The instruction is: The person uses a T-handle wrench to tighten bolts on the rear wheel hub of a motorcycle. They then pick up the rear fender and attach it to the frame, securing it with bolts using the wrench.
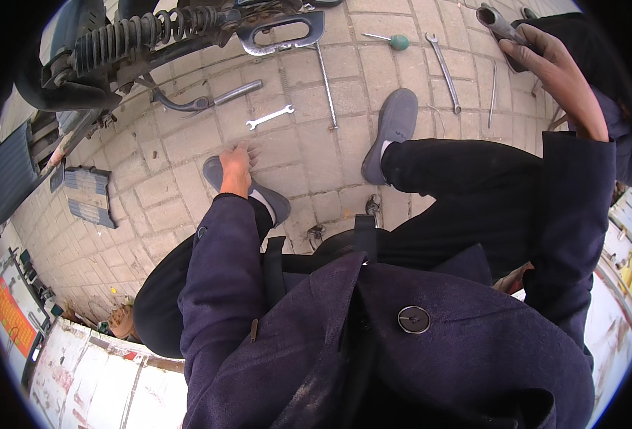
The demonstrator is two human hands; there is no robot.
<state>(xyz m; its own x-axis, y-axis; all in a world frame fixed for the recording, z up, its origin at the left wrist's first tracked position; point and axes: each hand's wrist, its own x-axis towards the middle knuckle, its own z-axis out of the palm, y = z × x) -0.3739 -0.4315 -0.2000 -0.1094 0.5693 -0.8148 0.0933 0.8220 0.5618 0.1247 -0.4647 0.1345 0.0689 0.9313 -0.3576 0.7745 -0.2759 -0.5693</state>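
Note:
My right hand (548, 57) is raised at the upper right, its fingers closed round a grey metal tube (498, 23) with a hollow, wider end. Over my left shoe hovers my left hand (237, 163); its fingers are smeared by motion, and I see no object in it. Beyond that hand lies a small open-ended spanner (270, 117) on the paving. A ratchet-like tool with a metal handle (237, 93) and a long thin metal rod (326, 87) lie farther off. Between my right shoe and right hand are a longer spanner (443, 71) and a screwdriver with a green handle (398, 42).
A vehicle's underside with a coil-spring shock absorber (148, 32) fills the upper left. A ribbed dark pad (91, 195) lies on the brick paving (166, 189). A thin rod (492, 96) lies at the right, near another person's dark clothing (627, 143). White panels (80, 365) stand at the lower left.

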